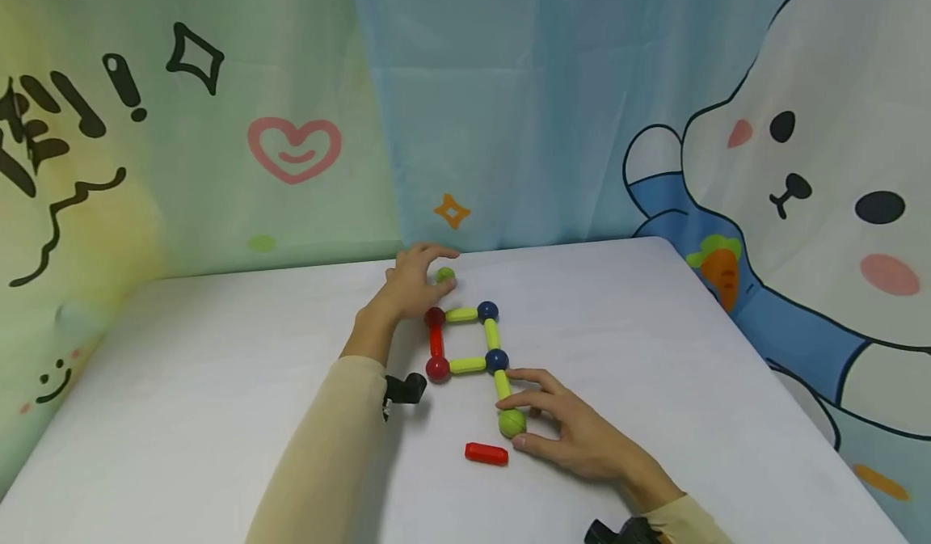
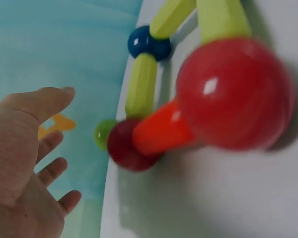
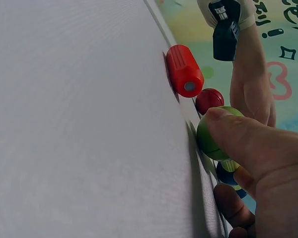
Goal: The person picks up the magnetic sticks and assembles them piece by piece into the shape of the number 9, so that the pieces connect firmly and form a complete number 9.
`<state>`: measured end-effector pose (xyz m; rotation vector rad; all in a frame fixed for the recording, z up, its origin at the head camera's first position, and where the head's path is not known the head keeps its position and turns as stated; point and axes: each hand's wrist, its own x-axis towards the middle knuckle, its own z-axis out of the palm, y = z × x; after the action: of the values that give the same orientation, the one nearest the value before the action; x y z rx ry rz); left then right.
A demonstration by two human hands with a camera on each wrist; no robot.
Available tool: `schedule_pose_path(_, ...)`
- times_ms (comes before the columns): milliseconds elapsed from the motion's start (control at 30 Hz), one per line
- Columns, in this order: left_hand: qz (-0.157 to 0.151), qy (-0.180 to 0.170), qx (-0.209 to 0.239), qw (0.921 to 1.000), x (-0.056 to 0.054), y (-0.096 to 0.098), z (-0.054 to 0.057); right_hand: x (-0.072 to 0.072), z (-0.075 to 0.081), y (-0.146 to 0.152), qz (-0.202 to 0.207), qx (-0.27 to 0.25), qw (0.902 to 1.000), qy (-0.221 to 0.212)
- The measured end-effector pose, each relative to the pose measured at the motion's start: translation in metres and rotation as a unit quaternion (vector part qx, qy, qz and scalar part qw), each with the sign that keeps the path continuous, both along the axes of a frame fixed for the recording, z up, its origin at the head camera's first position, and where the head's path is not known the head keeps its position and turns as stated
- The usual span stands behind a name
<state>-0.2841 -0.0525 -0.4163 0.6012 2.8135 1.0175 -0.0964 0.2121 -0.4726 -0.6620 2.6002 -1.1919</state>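
Note:
A square of magnetic rods and balls lies on the white table. Its left side is a red rod (image 1: 436, 341) between a dark red ball (image 1: 434, 318) and a brighter red ball (image 1: 438, 368). Yellow-green rods (image 1: 467, 364) link these to two blue balls (image 1: 497, 360) on the right. From the nearer blue ball another yellow-green rod (image 1: 503, 389) runs to a green ball (image 1: 512, 423). My right hand (image 1: 575, 431) pinches that green ball, thumb on its near side. My left hand (image 1: 414, 281) is spread beside a second green ball (image 1: 445, 274) beyond the square, fingers apart.
A loose red rod (image 1: 486, 453) lies on the near side of the square, left of my right hand. The table's (image 1: 218, 415) far edge runs just behind my left hand. A printed curtain (image 1: 473, 107) hangs behind it.

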Motion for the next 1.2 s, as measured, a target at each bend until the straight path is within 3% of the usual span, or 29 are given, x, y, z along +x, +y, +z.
schedule_pose_path(233, -0.015, -0.018, -0.04, 0.9989, -0.009, -0.005, -0.005, 0.002, -0.002, -0.002, -0.008, 0.003, 1.0, 0.0)
schedule_pose_path(567, -0.039, -0.025, -0.106, 0.9933, -0.016, 0.01, -0.01, -0.004, 0.003, 0.003, -0.003, 0.003, 0.9999, 0.01)
schedule_pose_path(933, -0.012, -0.044, -0.108, 0.9931, -0.016, 0.007, -0.017, 0.001, 0.001, 0.001, 0.0, -0.004, 1.0, 0.002)
schedule_pose_path(1200, 0.002, -0.036, -0.13, 0.9908, -0.018, 0.01, -0.017, -0.002, -0.001, 0.004, 0.006, -0.001, 1.0, 0.0)
